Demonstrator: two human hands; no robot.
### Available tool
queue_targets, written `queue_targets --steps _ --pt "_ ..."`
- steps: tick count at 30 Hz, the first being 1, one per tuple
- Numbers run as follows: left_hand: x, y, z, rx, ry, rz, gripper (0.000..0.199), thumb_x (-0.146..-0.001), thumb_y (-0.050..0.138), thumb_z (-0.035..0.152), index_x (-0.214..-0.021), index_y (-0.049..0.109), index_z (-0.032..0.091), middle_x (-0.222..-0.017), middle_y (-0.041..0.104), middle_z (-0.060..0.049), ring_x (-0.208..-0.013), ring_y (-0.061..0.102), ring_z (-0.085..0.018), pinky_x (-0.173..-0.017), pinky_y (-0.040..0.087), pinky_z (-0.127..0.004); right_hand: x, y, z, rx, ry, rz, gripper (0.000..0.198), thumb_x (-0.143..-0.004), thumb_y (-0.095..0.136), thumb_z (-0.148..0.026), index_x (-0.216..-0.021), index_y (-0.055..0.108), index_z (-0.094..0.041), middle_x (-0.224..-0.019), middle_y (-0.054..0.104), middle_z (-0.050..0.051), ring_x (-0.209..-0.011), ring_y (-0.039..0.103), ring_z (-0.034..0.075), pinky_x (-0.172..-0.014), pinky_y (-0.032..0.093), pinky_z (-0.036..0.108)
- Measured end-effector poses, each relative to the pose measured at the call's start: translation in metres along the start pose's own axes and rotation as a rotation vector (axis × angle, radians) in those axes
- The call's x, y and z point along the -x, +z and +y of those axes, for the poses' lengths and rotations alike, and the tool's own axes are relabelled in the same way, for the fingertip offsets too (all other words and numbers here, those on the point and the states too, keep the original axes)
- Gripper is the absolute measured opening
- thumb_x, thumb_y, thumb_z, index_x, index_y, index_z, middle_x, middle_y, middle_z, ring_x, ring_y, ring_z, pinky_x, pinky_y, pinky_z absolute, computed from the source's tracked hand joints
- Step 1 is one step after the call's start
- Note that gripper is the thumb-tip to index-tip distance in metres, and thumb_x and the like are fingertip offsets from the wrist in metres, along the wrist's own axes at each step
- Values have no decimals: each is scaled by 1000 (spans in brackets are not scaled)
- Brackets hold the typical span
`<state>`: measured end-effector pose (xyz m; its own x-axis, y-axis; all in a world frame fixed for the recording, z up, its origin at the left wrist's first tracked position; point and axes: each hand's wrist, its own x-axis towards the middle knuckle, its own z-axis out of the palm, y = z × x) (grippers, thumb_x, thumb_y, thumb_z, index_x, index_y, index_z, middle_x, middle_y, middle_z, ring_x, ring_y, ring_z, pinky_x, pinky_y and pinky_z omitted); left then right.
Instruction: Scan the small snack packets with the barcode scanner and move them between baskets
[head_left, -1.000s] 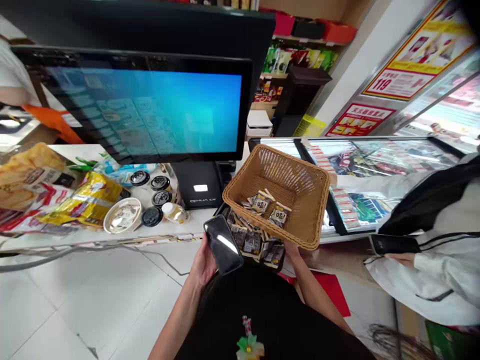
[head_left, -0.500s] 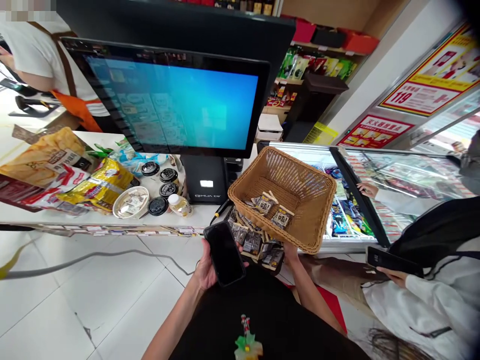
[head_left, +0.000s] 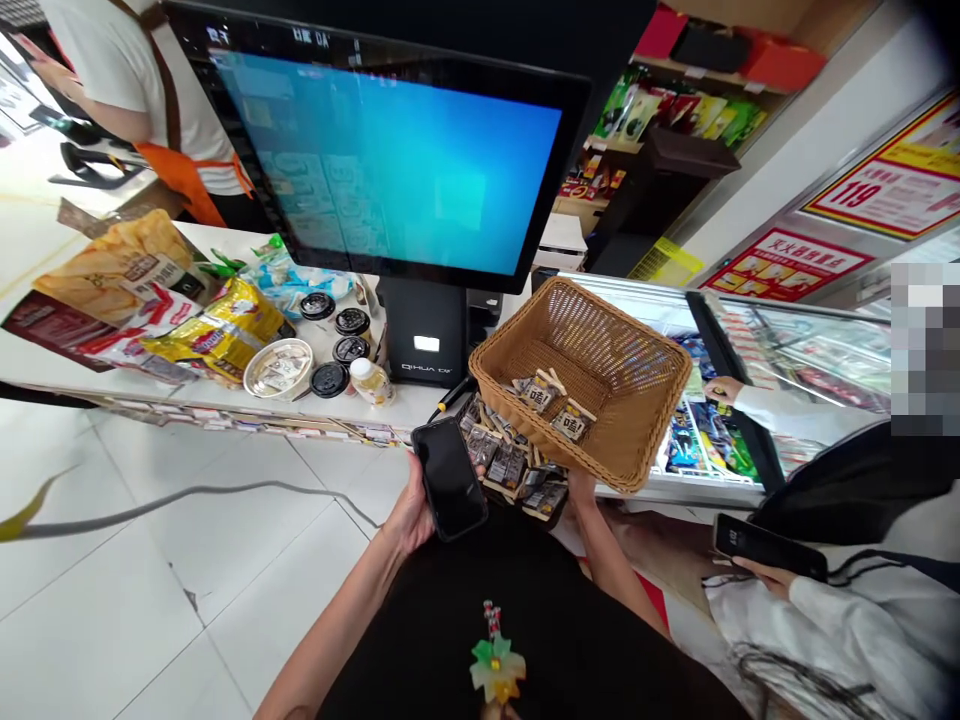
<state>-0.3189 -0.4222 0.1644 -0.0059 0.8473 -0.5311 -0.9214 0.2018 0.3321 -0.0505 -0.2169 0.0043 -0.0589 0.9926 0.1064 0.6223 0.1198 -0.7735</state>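
My left hand (head_left: 412,510) is wrapped round a black smartphone (head_left: 450,480) with a dark screen, held upright in front of my body. My right hand (head_left: 581,487) is under the near edge of a brown wicker basket (head_left: 637,430); the basket hides its fingers. The basket is tilted on the counter end, with a few small wrapped snack packets (head_left: 571,422) along its lower left side. Beneath it, more packets (head_left: 508,465) are heaped in a dark container, close to the phone.
A large monitor (head_left: 405,170) stands on the counter (head_left: 225,400). To its left are snack bags (head_left: 217,330), a round tub (head_left: 279,370), black-lidded cups (head_left: 330,380) and a small bottle (head_left: 371,383). At right, a person holding a phone (head_left: 769,545) reaches over a freezer (head_left: 720,487).
My view has shifted, so the counter and monitor appear further right and higher. The other person's hand has moved left over the freezer opening. My grip on the phone looks the same.
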Motion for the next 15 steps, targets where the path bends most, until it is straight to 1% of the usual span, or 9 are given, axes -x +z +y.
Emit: queue_targets --steps 2,4,6,9,10,12,15 --pt "4 2 -1 -15 14 10 87 -83 64 83 -136 69 14 -130 76 -21 -137 62 -40 -116 49 -54 -1 -1 -2 -20 94 -47 27 -85 47 -42 -79 64 -22 -99 73 16 -109 62 30 -109 50 51" --pt "7 4 -3 -28 53 50 81 -83 71 77 -135 69 14 -131 76 -19 -138 62 -38 -118 47 -53 -1 -4 -6 -48 170 -100 25 -86 49 -39 -79 65 -21 -103 73 18 -115 61 32 -111 47 52" --pt "9 4 -6 -34 126 117 70 -83 79 66 -133 69 17 -133 76 -16 -137 63 -36 -118 47 -51 -2 -7 -12 -69 191 -128 25 -87 49 -37 -83 68 -20 -105 73 18 -117 60 32 -110 48 51" --pt "14 4 -10 -62 242 208 56 -81 89 43 -129 66 25 -133 76 -10 -132 67 -33 -116 49 -50 -3 -10 -21 -90 178 -124 30 -89 49 -38 -93 70 -18 -109 73 17 -116 60 31 -108 50 49" --pt "16 4 -12 -78 258 227 56 -79 91 35 -127 64 26 -131 77 -8 -130 68 -33 -115 50 -51 -4 -10 -24 -94 175 -121 31 -89 49 -38 -97 70 -17 -111 72 18 -115 60 30 -108 50 49" --pt "19 3 -14 -105 260 232 63 -72 93 22 -126 61 28 -126 78 -8 -127 70 -33 -113 52 -51 -5 -11 -30 -103 166 -113 33 -90 49 -38 -102 70 -15 -114 72 18 -118 59 29 -107 50 47" --pt "24 -1 -18 -138 269 200 83 -63 92 9 -136 58 29 -128 77 -9 -129 68 -34 -112 52 -51 -5 -12 -36 -111 156 -110 35 -91 48 -37 -104 71 -14 -114 71 18 -121 59 29 -105 51 44"
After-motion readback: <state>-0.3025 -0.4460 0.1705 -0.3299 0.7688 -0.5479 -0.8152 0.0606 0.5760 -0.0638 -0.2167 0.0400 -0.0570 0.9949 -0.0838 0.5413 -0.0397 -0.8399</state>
